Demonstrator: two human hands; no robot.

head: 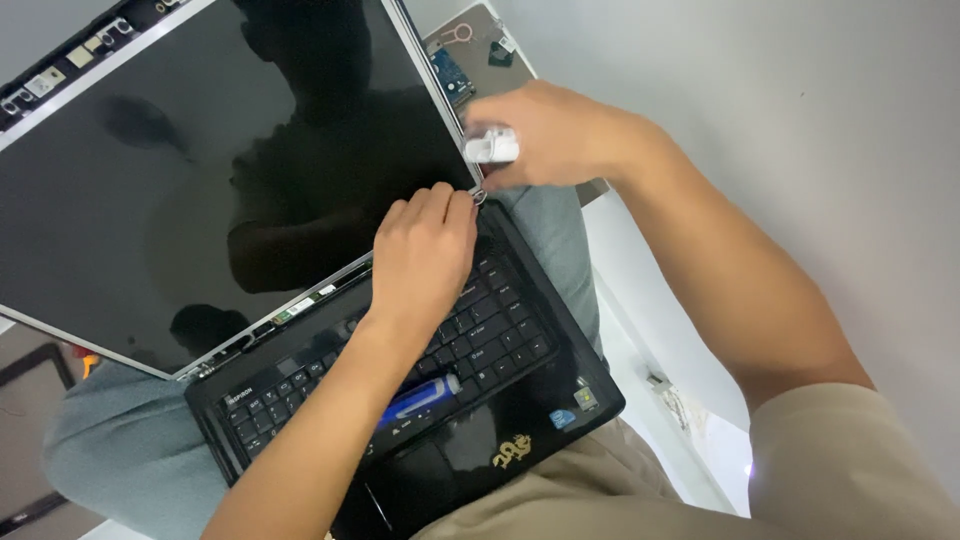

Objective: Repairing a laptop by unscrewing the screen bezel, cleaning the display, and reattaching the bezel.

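Your right sleeve [850,470] sits closest to the lens, forearm running up to the right hand [545,135], which is clenched around a small white tool [492,147], blurred, so I can't tell what kind. Tip end seems aimed at the lower right corner of the bare screen panel [200,170], near the hinge. Your left hand [425,255] lies flat on the keyboard [470,330], fingers pressed up against that same corner, not gripping anything. The black laptop [520,410] rests on your lap, tilted across your knees. A blue pen-shaped tool [420,398] lies loose on the keys just under your left forearm.

Judgement calls for doing this well:
- Keep the left hand bracing the panel edge so it doesn't flex.
- Hold the white tool square to the corner; a slip looks likely to scratch the glass.
- The lap is an unsteady base, so keep your knees still.
- Watch that the blue tool doesn't roll off.

Beyond the panel's top, small parts [465,50] lie on a table [520,60].
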